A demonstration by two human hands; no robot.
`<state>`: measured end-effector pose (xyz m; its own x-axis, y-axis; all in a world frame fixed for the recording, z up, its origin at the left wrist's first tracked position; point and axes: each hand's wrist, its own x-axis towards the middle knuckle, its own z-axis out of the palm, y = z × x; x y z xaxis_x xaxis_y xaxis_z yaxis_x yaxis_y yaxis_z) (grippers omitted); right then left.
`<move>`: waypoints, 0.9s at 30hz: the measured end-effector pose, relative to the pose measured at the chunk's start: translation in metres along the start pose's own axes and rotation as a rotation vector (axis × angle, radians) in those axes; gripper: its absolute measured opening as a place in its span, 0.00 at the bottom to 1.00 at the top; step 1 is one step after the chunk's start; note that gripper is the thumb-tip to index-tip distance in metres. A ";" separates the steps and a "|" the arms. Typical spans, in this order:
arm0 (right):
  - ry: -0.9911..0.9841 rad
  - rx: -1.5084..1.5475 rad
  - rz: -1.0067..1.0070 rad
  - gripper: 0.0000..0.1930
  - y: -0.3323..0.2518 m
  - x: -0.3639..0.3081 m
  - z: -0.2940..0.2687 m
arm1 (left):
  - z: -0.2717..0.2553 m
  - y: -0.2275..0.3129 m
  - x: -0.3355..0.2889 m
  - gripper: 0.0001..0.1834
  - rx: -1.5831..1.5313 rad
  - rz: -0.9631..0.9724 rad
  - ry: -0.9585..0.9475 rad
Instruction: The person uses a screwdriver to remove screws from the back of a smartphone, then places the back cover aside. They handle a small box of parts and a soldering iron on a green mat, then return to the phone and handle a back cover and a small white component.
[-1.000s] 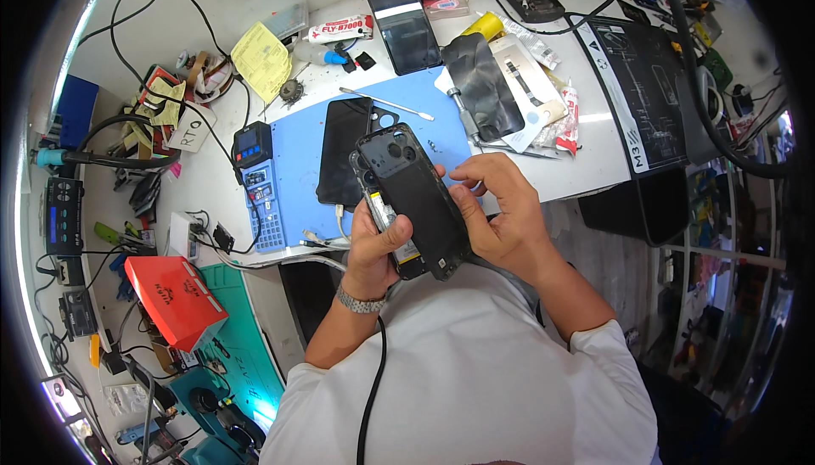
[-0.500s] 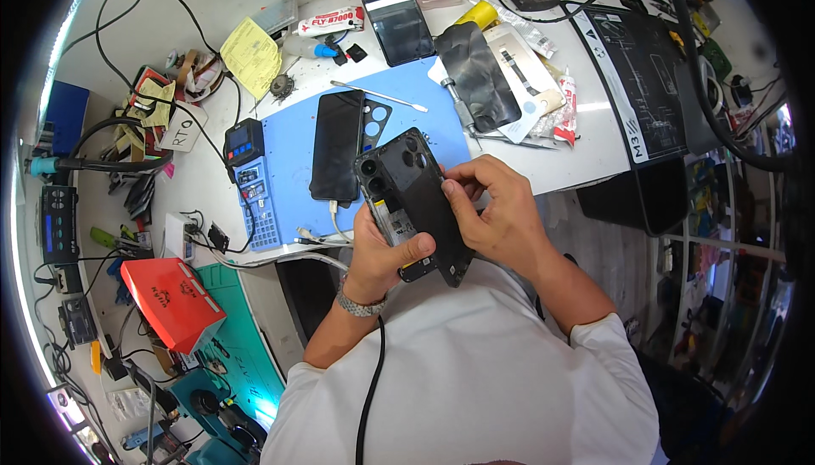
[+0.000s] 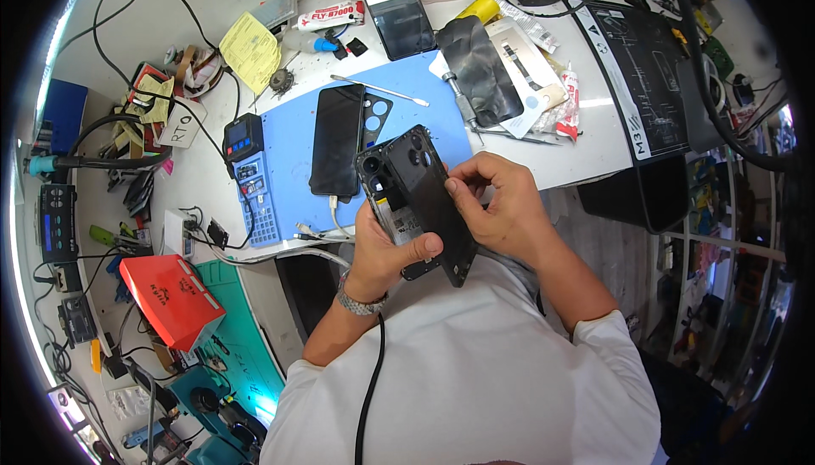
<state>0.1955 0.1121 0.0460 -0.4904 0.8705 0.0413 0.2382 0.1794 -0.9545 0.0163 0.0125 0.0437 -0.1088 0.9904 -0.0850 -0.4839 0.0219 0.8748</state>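
Note:
An opened black phone [image 3: 397, 217] rests in my left hand [image 3: 371, 257], its inner parts and a silver-grey battery area showing along the left side. My left thumb lies across its lower part; the other fingers are hidden beneath. A dark back cover [image 3: 441, 219] with round camera holes lies tilted over the phone's right side. At the cover's right edge, my right hand [image 3: 505, 202] pinches with thumb and forefinger. Beyond them, another black phone [image 3: 337, 138] lies on the blue mat [image 3: 289, 159] with a white cable plugged into its lower end.
A metal spudger [image 3: 382, 92] and a black camera-lens plate [image 3: 376, 117] lie on the mat. To the right are a screwdriver [image 3: 461, 100], a black sheet [image 3: 477, 70] and a glue tube [image 3: 567, 104]. A blue handheld tester [image 3: 255, 185] and a red box [image 3: 172, 299] stand left.
My right hand has shifted slightly right and down along the cover's edge. The phone and cover have turned very little; my left hand keeps its hold.

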 end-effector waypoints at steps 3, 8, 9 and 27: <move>-0.022 0.049 0.024 0.09 0.003 -0.001 -0.002 | -0.001 -0.002 0.000 0.44 0.012 0.005 -0.003; 0.061 0.031 -0.033 0.06 0.003 -0.003 -0.003 | 0.003 -0.002 -0.004 0.44 -0.051 -0.068 0.035; 0.073 0.048 -0.069 0.06 0.006 -0.003 -0.003 | 0.008 -0.002 -0.002 0.44 -0.057 -0.047 0.041; 0.360 0.082 -0.157 0.05 0.022 0.001 -0.045 | -0.012 -0.036 0.019 0.54 -0.249 0.045 -0.087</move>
<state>0.2374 0.1378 0.0386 -0.1867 0.9429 0.2759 0.1091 0.2990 -0.9480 0.0209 0.0288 0.0049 -0.0650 0.9979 0.0020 -0.6802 -0.0457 0.7316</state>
